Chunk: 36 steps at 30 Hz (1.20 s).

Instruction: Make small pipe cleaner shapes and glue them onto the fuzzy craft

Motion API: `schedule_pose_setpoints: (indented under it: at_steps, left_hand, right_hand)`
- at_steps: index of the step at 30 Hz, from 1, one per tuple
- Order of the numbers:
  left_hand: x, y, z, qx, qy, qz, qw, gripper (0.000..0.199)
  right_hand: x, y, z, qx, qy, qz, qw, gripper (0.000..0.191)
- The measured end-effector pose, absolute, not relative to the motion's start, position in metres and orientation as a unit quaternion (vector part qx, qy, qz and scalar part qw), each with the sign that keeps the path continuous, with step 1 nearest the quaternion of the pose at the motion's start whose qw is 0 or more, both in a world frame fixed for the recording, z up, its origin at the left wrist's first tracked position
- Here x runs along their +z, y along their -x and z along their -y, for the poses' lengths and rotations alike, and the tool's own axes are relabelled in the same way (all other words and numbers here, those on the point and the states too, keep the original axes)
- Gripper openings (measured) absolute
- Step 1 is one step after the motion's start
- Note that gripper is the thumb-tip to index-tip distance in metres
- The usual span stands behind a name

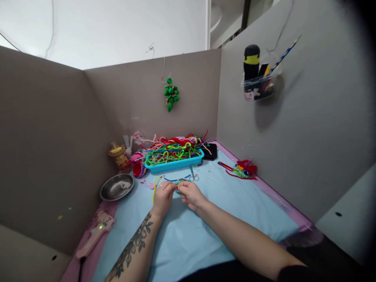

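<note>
One light-blue cloth (223,235) spreads nearest to me, with a pink glue gun (95,237) at its left edge, green light lit. Beyond, my left hand (163,196) and right hand (191,194) meet above the cloth, fingers drawn narrow and pinched together around a small green piece (179,182), largely hidden by them. Left of my hands stands a metal bowl (109,190) containing small pale bits; a yellow strip (155,190) lies just beside my left hand. Just past my fingertips lie a blue strip (171,180) and scissors (194,178). Farther right, a red cutter (225,166) points toward a colourful bundle (246,168). Behind these, a blue tray (173,166) is heaped with fuzzy stems (176,150). Farthest off, a green ornament (171,94) hangs against the back panel (132,94).
</note>
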<state>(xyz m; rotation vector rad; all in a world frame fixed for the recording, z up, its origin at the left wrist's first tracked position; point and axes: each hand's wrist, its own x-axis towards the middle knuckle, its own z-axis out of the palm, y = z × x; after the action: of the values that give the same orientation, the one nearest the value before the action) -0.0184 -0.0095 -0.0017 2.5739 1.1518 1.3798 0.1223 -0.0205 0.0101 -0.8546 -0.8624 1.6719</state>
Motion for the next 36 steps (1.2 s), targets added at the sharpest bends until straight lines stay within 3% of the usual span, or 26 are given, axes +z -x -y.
schedule_pose_setpoints:
  at_steps: [12,24,31,36]
  left_hand:
    - [0.002,0.015,0.011,0.466,-0.805,-0.364,0.05,0.016]
    - [0.004,0.007,0.019,0.422,-0.813,-0.399,-0.044,0.02]
    - [0.007,-0.009,0.021,0.511,-0.729,-0.438,0.126,0.013]
    - [0.008,-0.01,0.015,0.569,-0.545,-0.421,0.45,0.019]
  right_hand:
    - [0.008,-0.122,0.019,0.666,0.366,0.382,0.525,0.012]
    - [-0.005,-0.121,0.016,0.499,0.424,0.513,0.555,0.006]
    - [-0.001,-0.124,0.019,0.405,0.447,0.565,0.563,0.008]
    - [0.004,-0.124,0.022,0.417,0.433,0.566,0.564,0.014]
